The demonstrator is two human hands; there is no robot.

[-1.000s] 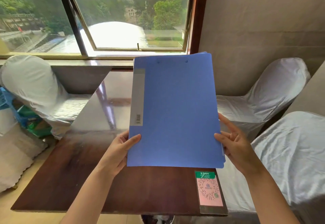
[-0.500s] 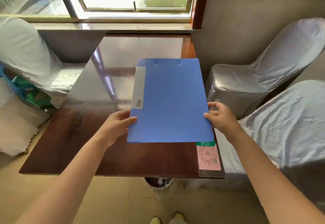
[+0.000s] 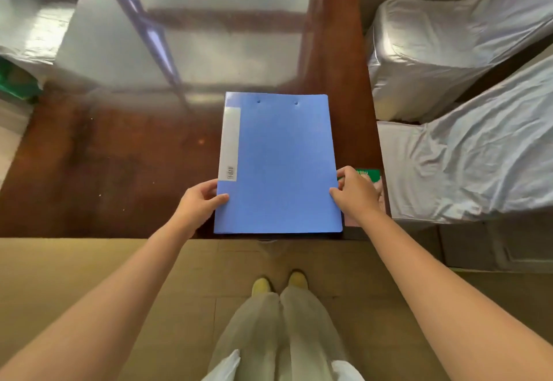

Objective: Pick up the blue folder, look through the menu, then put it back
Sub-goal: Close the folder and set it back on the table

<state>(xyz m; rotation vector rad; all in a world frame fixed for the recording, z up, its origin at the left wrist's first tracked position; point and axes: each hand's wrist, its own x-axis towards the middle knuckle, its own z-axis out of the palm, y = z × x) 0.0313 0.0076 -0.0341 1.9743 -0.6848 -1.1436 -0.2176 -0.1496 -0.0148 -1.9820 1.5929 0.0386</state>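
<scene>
Lowered since a second ago, blue folder (image 3: 276, 165) now flat on table (image 3: 119, 171) near its front edge, my left hand (image 3: 199, 204) and right hand (image 3: 354, 190) pinching its lower side edges; judged light, stiff, smooth; best held by those edges.

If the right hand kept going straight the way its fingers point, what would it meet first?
The right hand points left across the table, already gripping the folder at its right edge. The folder comes first; beyond it is probably the left hand on the opposite edge.
</scene>
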